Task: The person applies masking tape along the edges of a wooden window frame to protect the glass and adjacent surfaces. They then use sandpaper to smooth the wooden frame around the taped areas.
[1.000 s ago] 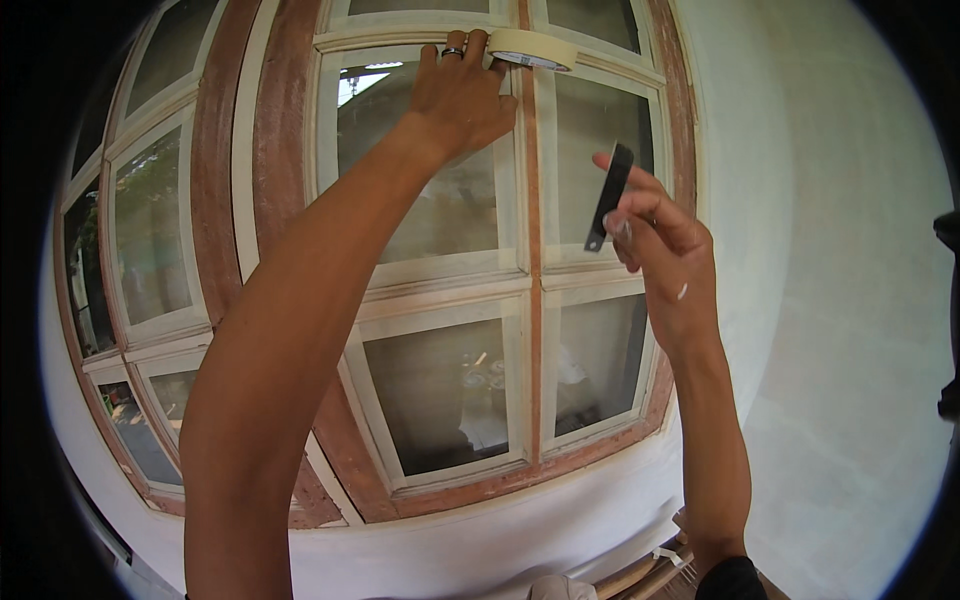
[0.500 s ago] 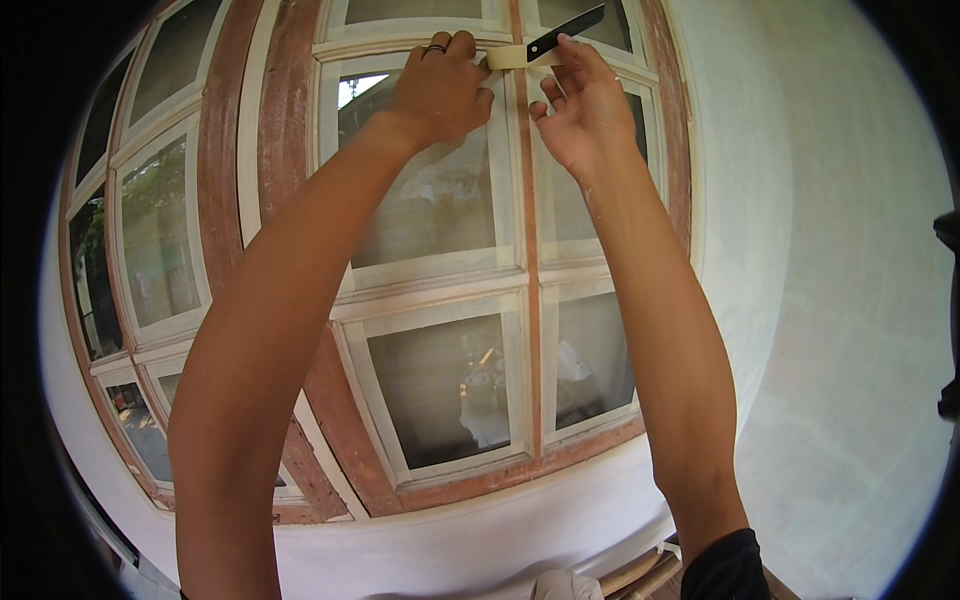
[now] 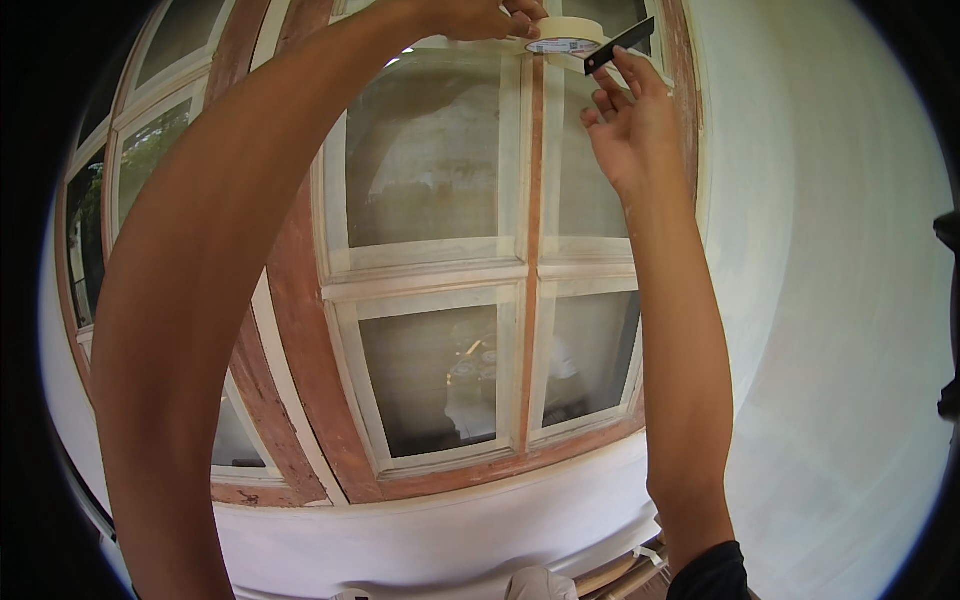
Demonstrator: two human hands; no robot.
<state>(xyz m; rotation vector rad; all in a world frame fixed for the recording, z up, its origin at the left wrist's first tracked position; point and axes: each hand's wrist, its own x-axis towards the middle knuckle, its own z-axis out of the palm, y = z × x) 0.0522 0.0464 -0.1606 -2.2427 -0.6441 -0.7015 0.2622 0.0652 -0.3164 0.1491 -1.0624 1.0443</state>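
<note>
The left hand (image 3: 478, 18) has risen, fingers at the tape (image 3: 575, 31) high before the window (image 3: 425, 281), grip unclear. The right hand (image 3: 630, 122), pinching the blade (image 3: 620, 46), has shifted right, keeping blade and tape close for working.

To the left stands a neighbouring casement window (image 3: 147, 155) in a weathered red-brown wooden frame (image 3: 262, 420), green foliage reflected in one of its panes and a darker glass pane (image 3: 87, 240) at its far left. A pale, blotchy plastered wall (image 3: 830, 300) fills the right side, while a white lower wall (image 3: 430, 530) runs beneath the woodwork. Near, right of the middle, lie light-brown wooden poles (image 3: 607, 572) with a small white strip (image 3: 650, 553) beside them.
</note>
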